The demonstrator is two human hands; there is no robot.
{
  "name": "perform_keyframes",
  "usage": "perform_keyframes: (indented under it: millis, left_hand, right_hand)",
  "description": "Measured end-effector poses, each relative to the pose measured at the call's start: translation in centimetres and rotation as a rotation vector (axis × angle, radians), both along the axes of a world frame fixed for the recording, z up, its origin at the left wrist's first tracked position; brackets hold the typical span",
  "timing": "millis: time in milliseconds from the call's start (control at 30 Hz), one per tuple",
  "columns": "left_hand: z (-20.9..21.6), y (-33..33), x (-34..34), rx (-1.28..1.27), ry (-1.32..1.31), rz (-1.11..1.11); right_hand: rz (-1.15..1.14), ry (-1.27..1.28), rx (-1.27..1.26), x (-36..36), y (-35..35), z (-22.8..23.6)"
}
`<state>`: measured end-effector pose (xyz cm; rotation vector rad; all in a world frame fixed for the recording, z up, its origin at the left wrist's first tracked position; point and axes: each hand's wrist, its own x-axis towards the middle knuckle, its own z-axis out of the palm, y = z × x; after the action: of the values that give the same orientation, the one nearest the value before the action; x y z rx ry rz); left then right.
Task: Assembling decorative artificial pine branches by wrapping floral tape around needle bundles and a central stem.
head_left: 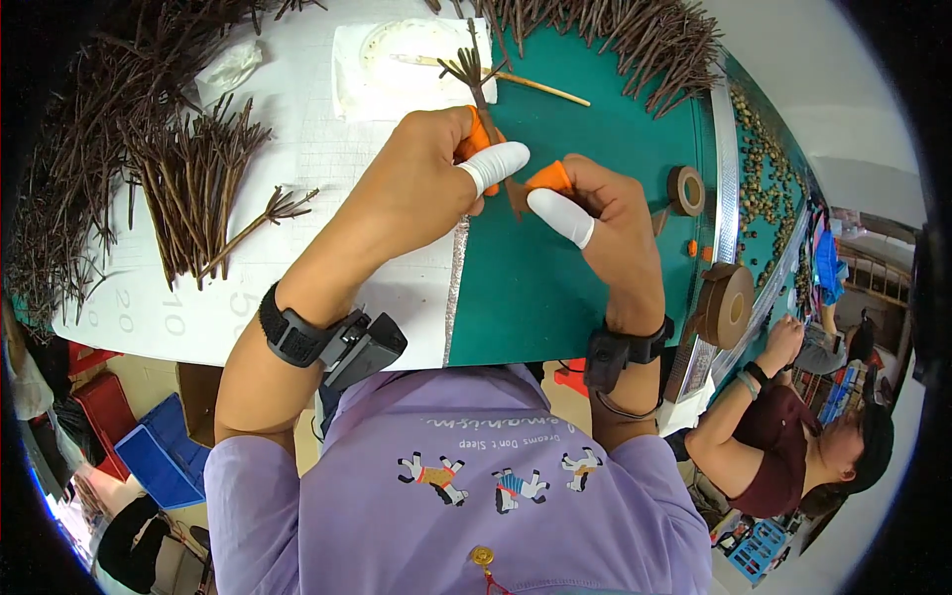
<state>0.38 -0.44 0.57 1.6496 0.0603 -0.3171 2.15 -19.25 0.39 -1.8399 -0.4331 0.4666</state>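
Observation:
My left hand (421, 183) is closed round the stem of a brown twig (478, 91) whose forked tips point away from me. White and orange finger covers sit on the thumb and a finger of each hand. Close beside it, my right hand (615, 218) pinches a strip of brown tape (517, 200) at the twig's near end, above the green mat (516, 297). Whether the strip is wrapped round the stem is hard to see behind the fingers. A loose twig (260, 223) lies left of my left forearm, beside a bundle of twigs (193, 183).
Large twig piles lie at the far left (59, 188) and the back (635, 40). A brush (540, 87) rests across a white sheet (352, 74). Brown tape rolls (684, 190) stand right of my hand, before a metal strip (727, 188). Another person (769, 426) works at the right.

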Motion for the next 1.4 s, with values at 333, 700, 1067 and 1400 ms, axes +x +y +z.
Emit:
perform_keyframes:
  millis: [333,700,1067,1400]
  left_hand:
    - [-1.4,-0.5,-0.1,-0.32,-0.064,0.058]
    - [-1.4,-0.3,-0.2,0.064,-0.102,-0.103]
    - [-0.5,-0.2,-0.3,-0.139,-0.061,-0.079]
    - [-0.3,0.5,0.0,-0.255,0.066,-0.136]
  right_hand:
    - [-0.031,-0.013,0.04,-0.5,0.9,-0.5]
    - [-0.069,0.058,0.035,-0.3,0.9,-0.7]
    - [-0.067,-0.136,-0.075,0.0,0.4,-0.4]
    - [-0.039,-0.201,-0.114,-0.1,0.4,-0.3]
